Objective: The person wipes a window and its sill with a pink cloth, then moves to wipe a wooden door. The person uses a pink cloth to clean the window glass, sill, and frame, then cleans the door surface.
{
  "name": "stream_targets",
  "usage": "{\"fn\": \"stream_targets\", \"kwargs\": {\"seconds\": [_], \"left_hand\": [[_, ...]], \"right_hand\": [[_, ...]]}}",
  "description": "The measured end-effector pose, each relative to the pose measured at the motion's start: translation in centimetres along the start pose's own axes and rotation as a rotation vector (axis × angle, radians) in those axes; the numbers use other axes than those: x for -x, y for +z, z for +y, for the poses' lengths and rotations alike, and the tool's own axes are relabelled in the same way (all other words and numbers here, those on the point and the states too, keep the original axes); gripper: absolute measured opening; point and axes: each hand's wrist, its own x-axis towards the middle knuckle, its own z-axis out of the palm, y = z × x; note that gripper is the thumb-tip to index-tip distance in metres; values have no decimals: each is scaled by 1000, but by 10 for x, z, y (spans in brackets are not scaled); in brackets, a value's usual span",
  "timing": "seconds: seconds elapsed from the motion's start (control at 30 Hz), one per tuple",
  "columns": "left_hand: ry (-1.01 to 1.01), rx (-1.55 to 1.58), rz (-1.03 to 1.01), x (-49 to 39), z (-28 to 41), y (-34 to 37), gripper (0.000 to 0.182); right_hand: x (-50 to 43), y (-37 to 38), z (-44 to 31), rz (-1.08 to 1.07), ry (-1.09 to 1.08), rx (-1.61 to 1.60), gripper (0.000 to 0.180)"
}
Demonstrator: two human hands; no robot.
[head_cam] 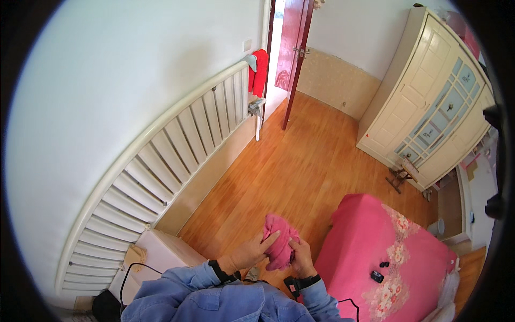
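Note:
A crumpled pink cloth [278, 239] is bunched up between my two hands, in front of my body and above the wooden floor. My left hand [251, 251] grips its left side, with the thumb lying across the fabric. On the other side, my right hand [301, 257] pinches the cloth's right edge. Folds of the fabric hide most of the fingers of both hands. Each wrist wears a black strap, just past the cuff of a blue sleeve.
To the right is a bed with a pink floral cover [362, 229], bearing a small black device [377, 276]. A white radiator [161, 161] lines the left wall, with a red cloth [260, 72] at its far end. Beyond stand an open door [295, 60], a cream wardrobe [418, 92] and a small stool [402, 175].

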Motion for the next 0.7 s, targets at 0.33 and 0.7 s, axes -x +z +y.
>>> {"fn": "stream_targets", "kwargs": {"seconds": [0.33,0.7], "left_hand": [[61,-177,235,-126,-74,-17,47],[-503,661,264,-300,-190,-103,32]], "right_hand": [[-111,-9,-68,-63,30,-65,30],[-261,29,-214,94,-445,547,31]]}}
